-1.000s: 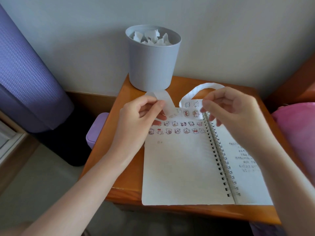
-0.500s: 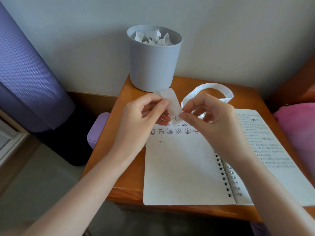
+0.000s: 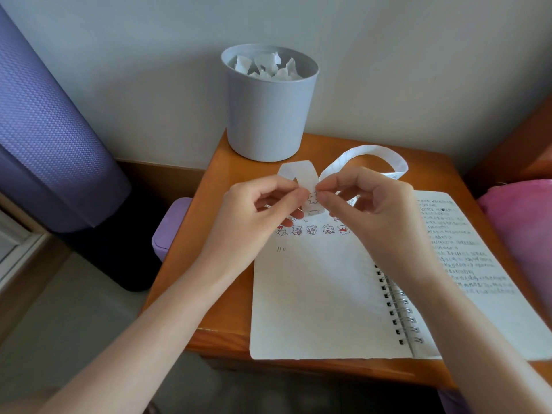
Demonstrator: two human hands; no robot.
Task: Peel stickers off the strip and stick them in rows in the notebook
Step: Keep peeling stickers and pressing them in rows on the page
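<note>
Strip (image 3: pixel 301 174) held above the notebook (image 3: pixel 313 294), near the far edge of the counter (image 3: pixel 222 177): our left hand (image 3: pixel 257 225) grip clamps it; our right hand (image 3: pixel 378 219) grip pinches one sticker (image 3: pixel 312 198). Hasty pulling could tear it.

Glossy wooden table (image 3: pixel 227 300), matt paper notebook (image 3: pixel 316 300) with metal spiral (image 3: pixel 400 309), matt plastic bin (image 3: pixel 265 121).

No word can be read anywhere. The notebook (image 3: pixel 322 309) has lines of dark handwriting down its right page (image 3: pixel 454 249), all too blurred to make out a single character. On the left page (image 3: pixel 313 282), just below the row of stickers (image 3: pixel 312 230), stand a few short pen strokes (image 3: pixel 280 249). The strip (image 3: pixel 398 168) shows faint print near its far end, also illegible.
</note>
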